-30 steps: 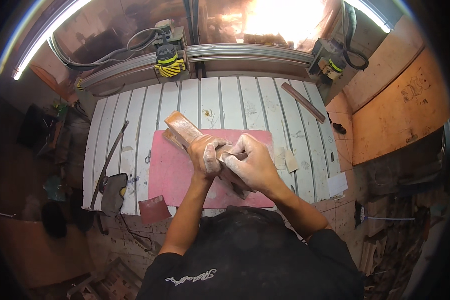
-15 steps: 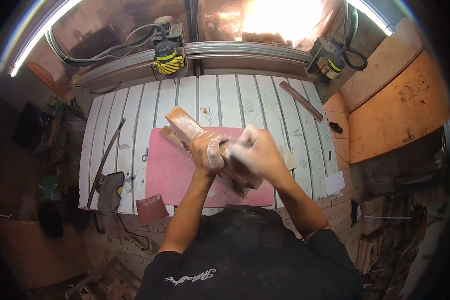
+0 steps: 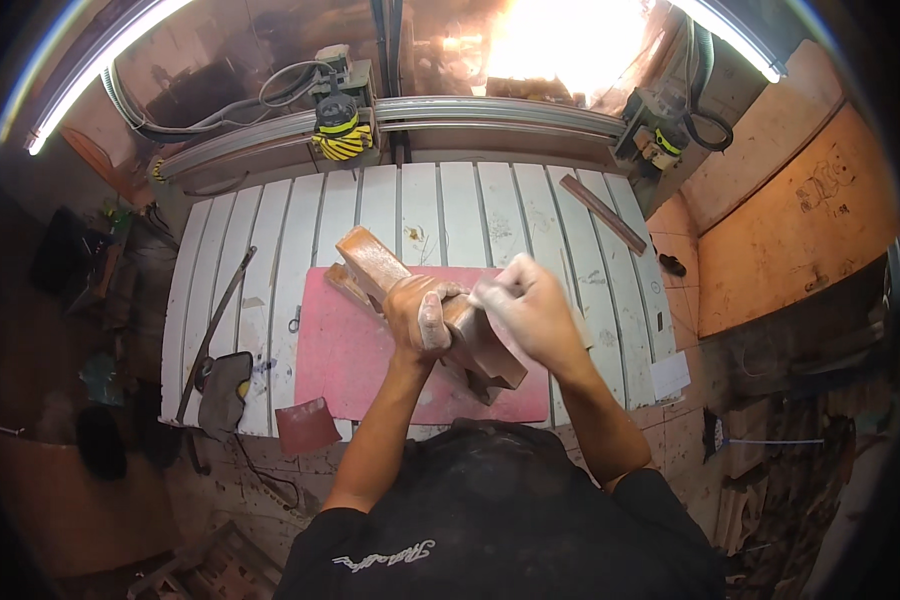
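A dusty wooden piece point(image 3: 374, 258), made of thick joined parts, lies slantwise over a pink mat point(image 3: 335, 345). My left hand point(image 3: 420, 318) is wrapped round its middle, thumb on top. Close to the left fingers, my right hand point(image 3: 530, 305) is closed in a pinch at the wood's right side; what its fingers hold, if anything, is hidden. White dust coats both hands. A dark red sheet point(image 3: 307, 426), which looks like sandpaper, rests at the table's near edge, left of the mat.
The white slatted table point(image 3: 470, 205) carries a long dark bar point(image 3: 215, 335) and a dark cloth-like item point(image 3: 226, 392) at left, a brown wooden strip point(image 3: 603, 214) at far right and a white paper point(image 3: 670, 376). Behind it runs a metal rail point(image 3: 490, 112) with a hanging tool point(image 3: 338, 125).
My right hand has shifted slightly along the wood and is less blurred, baring more of the piece's near end. My left hand keeps its hold. The whole view has tilted a little.
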`<state>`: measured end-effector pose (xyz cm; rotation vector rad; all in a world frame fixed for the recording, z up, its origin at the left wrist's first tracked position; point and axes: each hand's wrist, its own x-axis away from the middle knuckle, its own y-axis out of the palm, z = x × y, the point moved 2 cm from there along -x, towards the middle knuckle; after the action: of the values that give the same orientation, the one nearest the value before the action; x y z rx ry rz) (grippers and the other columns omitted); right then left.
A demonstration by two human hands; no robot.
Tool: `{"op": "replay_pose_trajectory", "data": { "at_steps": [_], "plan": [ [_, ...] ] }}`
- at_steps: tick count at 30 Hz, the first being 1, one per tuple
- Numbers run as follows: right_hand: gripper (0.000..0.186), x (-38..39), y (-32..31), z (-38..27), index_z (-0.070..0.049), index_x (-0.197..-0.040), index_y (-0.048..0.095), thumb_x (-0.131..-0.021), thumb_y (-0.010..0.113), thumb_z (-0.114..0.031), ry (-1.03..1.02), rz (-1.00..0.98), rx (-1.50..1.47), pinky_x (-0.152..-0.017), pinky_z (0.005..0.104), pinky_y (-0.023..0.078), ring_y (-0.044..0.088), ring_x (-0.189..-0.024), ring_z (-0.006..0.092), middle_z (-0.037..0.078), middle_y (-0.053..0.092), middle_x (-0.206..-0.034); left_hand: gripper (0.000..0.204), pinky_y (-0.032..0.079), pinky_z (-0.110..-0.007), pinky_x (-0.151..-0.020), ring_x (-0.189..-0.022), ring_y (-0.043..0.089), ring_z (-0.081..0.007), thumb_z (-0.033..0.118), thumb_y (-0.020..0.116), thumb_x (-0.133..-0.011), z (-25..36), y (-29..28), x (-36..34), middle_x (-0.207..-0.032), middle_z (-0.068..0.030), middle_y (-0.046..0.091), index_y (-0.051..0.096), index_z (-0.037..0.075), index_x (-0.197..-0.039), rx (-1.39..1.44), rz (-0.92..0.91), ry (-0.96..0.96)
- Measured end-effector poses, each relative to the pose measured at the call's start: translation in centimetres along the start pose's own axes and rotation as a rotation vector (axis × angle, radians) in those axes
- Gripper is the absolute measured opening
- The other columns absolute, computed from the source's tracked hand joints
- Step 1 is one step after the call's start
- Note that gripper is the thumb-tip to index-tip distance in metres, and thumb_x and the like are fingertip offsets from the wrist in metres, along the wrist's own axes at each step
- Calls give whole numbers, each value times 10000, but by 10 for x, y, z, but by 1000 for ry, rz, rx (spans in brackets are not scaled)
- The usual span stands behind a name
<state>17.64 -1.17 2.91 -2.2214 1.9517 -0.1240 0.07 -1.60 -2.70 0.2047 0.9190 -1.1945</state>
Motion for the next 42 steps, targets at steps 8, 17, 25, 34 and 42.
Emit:
{"op": "replay_pose_trajectory", "data": {
  "at_steps": [8,17,25,34,42],
  "plan": [
    [233,13,11,-14,4,-869,633,-953,770,-165,-69,25,259,-730,388,546,668,-783,172,125,696,-841,564,530,-478,-736,-677,681,-391,355,357,-983,5,-6,2,-753,-195,723,706,-27,-758,12,0,-12],
    [261,25,15,16,-23,-837,607,-957,795,-160,-159,46,41,-710,363,517,625,-774,180,92,634,-840,619,534,-455,-792,-712,704,-376,384,320,-997,10,-12,6,-766,-188,734,734,-17,-770,80,-13,-30],
    [241,18,12,27,-33,-864,600,-950,802,-133,-295,135,38,-699,360,490,588,-765,177,86,600,-837,617,536,-453,-794,-717,708,-366,384,326,-994,5,-5,4,-760,-176,740,739,-15,-766,87,-15,-64],
    [255,21,-37,44,-55,-881,592,-1044,743,-180,-76,280,-105,-649,257,431,494,-739,37,-24,607,-794,551,551,-464,-777,-707,708,-368,414,400,-930,5,-14,8,-752,-159,734,747,26,-748,105,14,-9],
    [219,41,-28,68,-63,-902,613,-1032,755,-168,172,155,-263,-670,245,416,472,-749,41,-39,578,-816,200,382,-557,-1191,-1141,722,-358,181,756,-900,62,-25,29,-1060,-125,775,757,43,-1045,-119,-19,-214]
  ]
}}
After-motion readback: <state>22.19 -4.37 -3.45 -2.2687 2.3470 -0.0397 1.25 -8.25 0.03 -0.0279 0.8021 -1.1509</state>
